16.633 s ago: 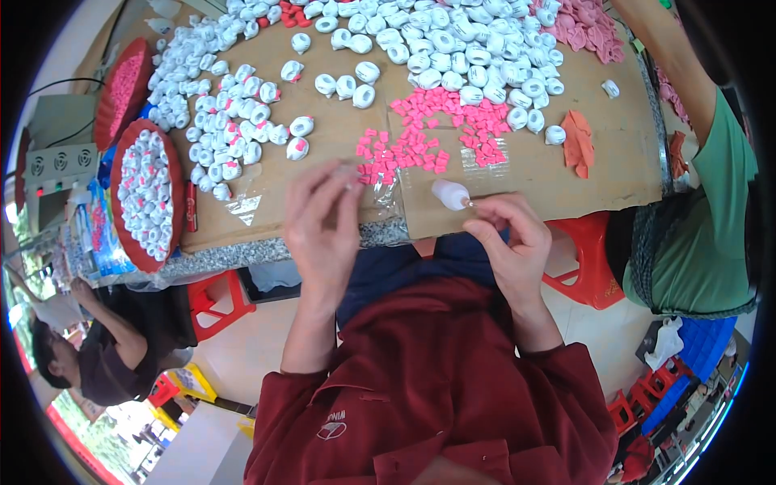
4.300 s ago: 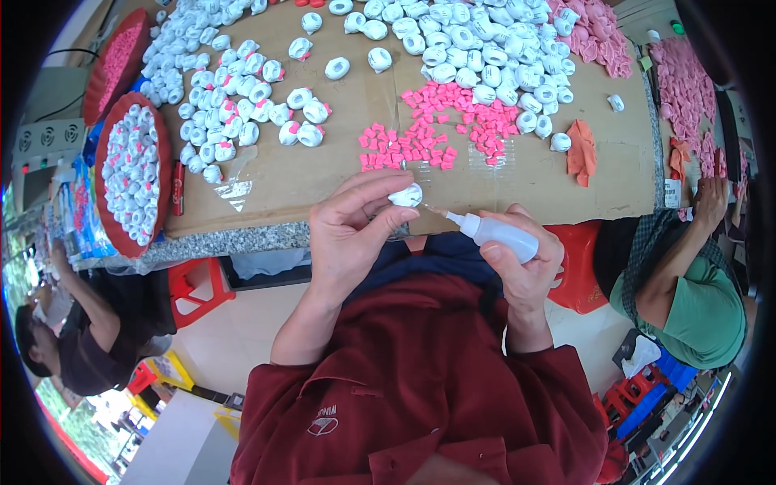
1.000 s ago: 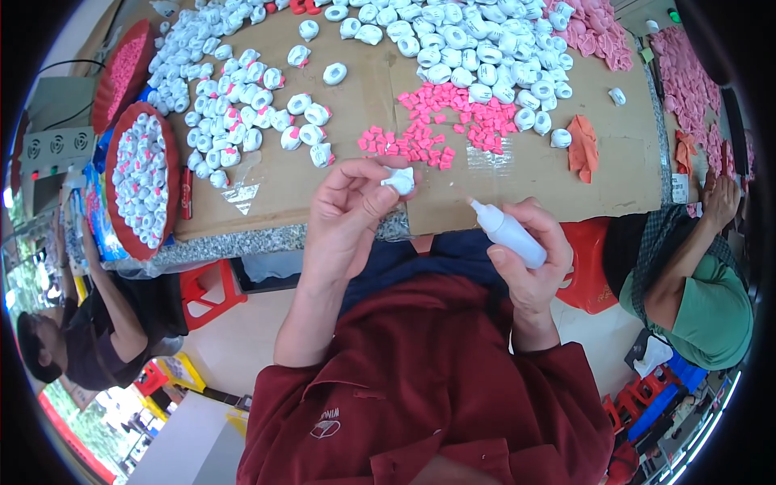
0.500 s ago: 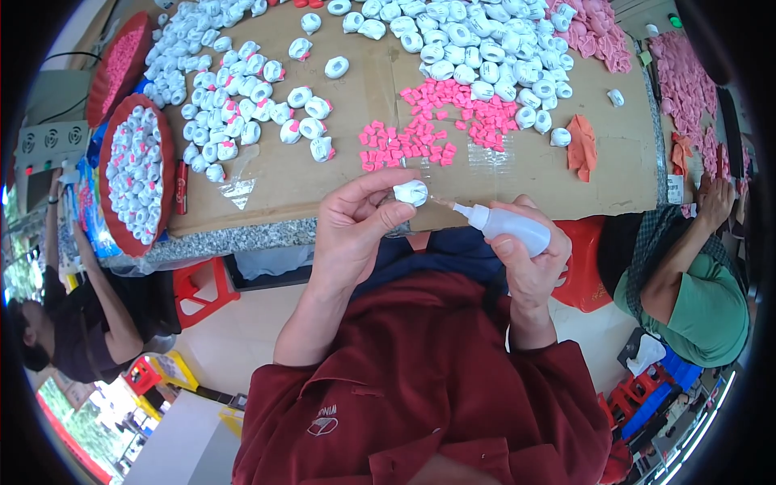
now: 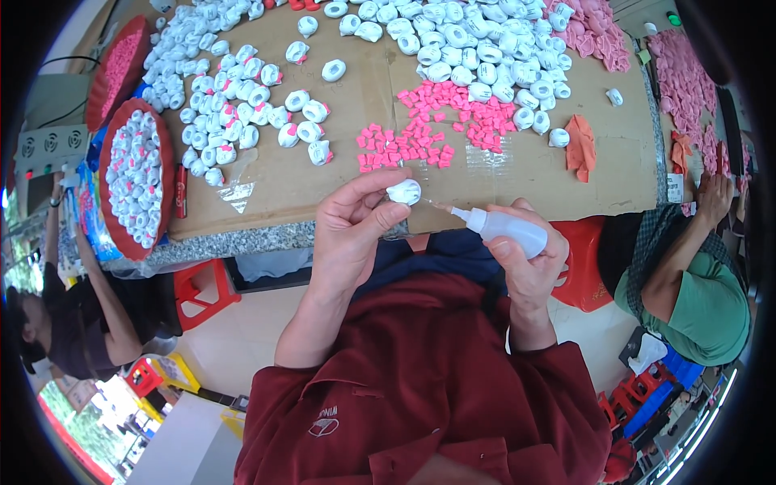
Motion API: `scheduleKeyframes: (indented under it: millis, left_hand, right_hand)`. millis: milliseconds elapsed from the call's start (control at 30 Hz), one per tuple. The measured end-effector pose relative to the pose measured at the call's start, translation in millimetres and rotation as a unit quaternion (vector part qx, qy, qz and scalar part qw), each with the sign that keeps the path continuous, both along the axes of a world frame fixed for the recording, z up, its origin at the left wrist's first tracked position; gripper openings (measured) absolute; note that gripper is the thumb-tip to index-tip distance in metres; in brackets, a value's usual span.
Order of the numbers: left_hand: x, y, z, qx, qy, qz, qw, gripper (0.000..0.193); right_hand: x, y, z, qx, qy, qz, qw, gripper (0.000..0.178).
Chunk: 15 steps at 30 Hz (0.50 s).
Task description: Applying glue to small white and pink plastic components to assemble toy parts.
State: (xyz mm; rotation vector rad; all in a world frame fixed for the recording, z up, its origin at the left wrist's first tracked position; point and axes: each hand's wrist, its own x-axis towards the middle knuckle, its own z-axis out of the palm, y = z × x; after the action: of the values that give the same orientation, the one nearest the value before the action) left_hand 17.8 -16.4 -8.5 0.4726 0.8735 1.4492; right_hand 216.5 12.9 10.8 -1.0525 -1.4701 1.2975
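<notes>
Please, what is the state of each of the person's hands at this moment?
Left hand: closed, pinching a small white rounded piece between thumb and fingers.
Right hand: closed around a translucent squeeze bottle.

One squeeze bottle (image 5: pixel 517 233), two red bowls (image 5: pixel 167 174)

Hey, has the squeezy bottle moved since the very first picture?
Yes. Judged against the orange cloth, the bottle has gone to the right and lower in the view.
</notes>
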Motion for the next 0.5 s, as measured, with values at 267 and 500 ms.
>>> scheduleKeyframes:
  millis: [267,500]
  left_hand:
    - [1.7,-7.2,-1.4,0.017,0.053,0.014,0.998,0.033]
    - [2.8,-16.4,-3.5,-0.006,0.089,0.012,0.996,0.032]
  right_hand:
    - [-10.3,12.9,-5.1,0.021,-0.025,-0.03,0.999,0.039]
    - [-27.0,15.8,-16.3,0.079,-0.132,-0.024,0.988,0.033]
